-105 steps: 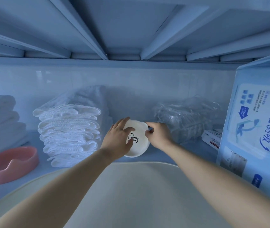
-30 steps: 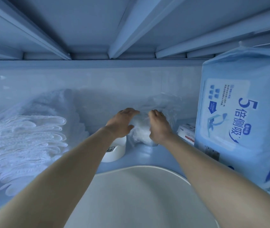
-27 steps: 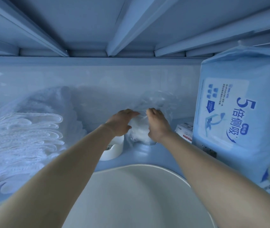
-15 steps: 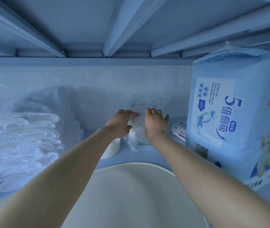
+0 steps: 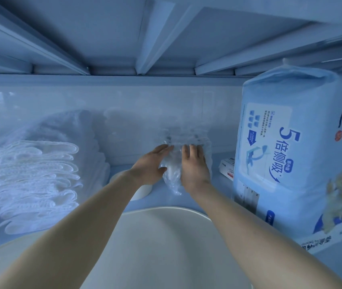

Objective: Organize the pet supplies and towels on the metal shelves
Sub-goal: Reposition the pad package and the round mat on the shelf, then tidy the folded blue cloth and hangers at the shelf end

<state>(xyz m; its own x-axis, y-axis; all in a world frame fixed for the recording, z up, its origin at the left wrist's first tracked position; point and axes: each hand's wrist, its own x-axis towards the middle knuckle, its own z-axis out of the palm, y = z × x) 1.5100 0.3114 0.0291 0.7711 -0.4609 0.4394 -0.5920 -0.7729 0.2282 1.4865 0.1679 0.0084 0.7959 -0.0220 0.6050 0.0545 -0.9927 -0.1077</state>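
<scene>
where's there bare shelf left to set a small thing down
Bare shelf lies between the clear plastic pack and the blue pad pack, in front of the small box. Left is crowded: white pad stack, white bowl; the cream basin fills the front.

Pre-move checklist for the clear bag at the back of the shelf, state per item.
1. Both hands on the clear plastic bag: left hand and right hand press it with straight fingers. Ok.
2. Bag seated against the back wall: cannot tell.
3. Small box clear of the bag: narrow gap shows. Ok.
4. White bowl clear of the left forearm: it sits right under the wrist. Not ok.
5. Pad pack upright: ok.
</scene>
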